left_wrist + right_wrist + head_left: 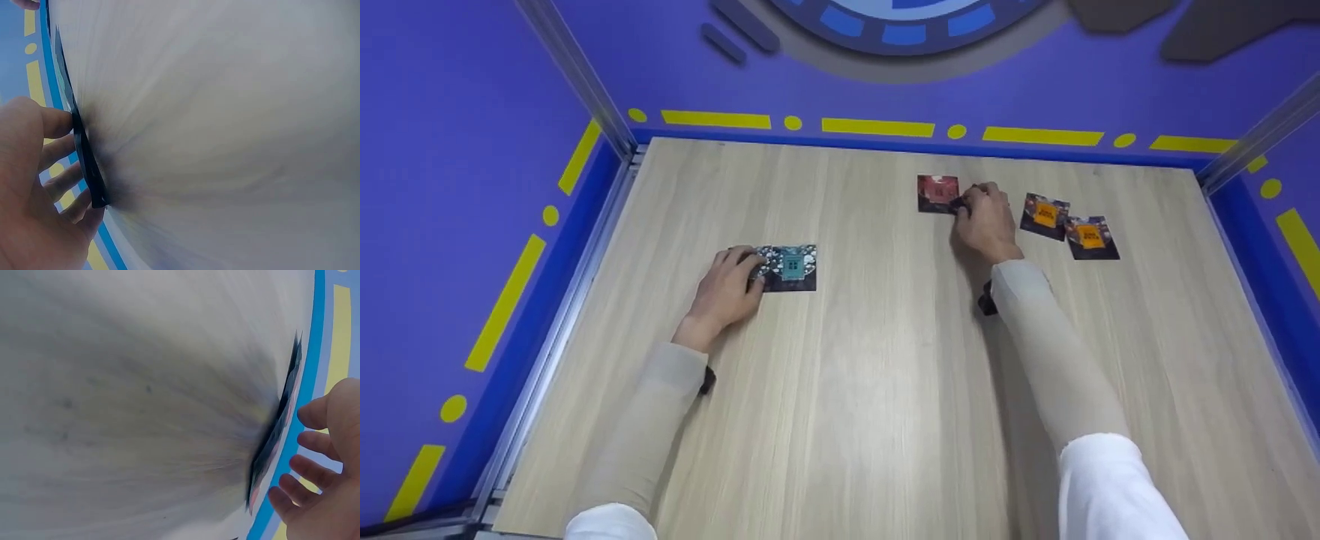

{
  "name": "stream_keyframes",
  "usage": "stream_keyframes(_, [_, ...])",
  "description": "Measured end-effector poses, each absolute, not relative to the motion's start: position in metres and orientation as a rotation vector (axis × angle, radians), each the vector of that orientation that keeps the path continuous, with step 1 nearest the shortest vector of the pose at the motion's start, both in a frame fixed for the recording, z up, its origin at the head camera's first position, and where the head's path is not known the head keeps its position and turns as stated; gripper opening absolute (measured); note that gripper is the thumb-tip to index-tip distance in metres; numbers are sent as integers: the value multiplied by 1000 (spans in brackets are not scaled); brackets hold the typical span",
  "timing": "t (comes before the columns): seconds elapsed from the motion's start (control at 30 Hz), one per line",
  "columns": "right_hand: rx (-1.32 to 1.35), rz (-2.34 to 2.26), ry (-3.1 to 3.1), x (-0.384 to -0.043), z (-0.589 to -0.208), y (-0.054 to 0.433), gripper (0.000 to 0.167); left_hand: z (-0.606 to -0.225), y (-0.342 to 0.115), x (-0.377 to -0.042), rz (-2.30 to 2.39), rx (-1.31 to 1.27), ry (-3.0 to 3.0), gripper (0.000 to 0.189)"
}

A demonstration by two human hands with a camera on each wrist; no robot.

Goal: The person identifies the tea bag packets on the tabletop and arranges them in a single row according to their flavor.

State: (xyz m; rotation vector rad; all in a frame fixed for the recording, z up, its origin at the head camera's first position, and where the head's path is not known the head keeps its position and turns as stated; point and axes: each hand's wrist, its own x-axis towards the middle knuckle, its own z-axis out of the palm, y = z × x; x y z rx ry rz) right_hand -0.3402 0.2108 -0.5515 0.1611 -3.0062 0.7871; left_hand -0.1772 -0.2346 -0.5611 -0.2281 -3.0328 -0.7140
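Note:
In the head view my left hand (pixel 726 285) lies over the left end of a dark, flat packet with a teal label (pixel 793 267). The left wrist view shows the thumb and fingertips resting along the thin packet (pixel 90 163), fingers only lightly bent. Farther back, my right hand (pixel 988 221) is beside a flat packet with a red label (pixel 937 193), its fingertips over a second dark packet edge. From the right wrist, the spread fingers (pixel 309 469) are close by the overlapping red packets (pixel 267 453), with nothing gripped. The hand hides part of them in the head view.
Two packets with orange labels, a left one (pixel 1045 214) and a right one (pixel 1090 237), lie right of my right hand, corners close together. Blue panels (pixel 885 97) with yellow marks and metal posts bound the light wooden table (pixel 870 375) at the back and sides.

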Motion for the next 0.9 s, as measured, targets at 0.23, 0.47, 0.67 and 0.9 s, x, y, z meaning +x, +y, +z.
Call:
stream_keyframes(0.23, [109,735,-3080,-343,-556,214,42,-563,-234,-177,-723,-229,-3036,40])
stream_keyframes(0.47, [148,706,-3116,-344,-554,218,40,-561,-235,-177,-713,-219,-3028,39])
stream_keyframes(0.67, [126,720,-3146,-339,-553,221,41,-562,-235,-177,-714,-228,-3025,39])
stream_keyframes(0.9, [75,757,-3145,-332,-554,220,43,-562,-237,-177,-726,-240,-3020,40])
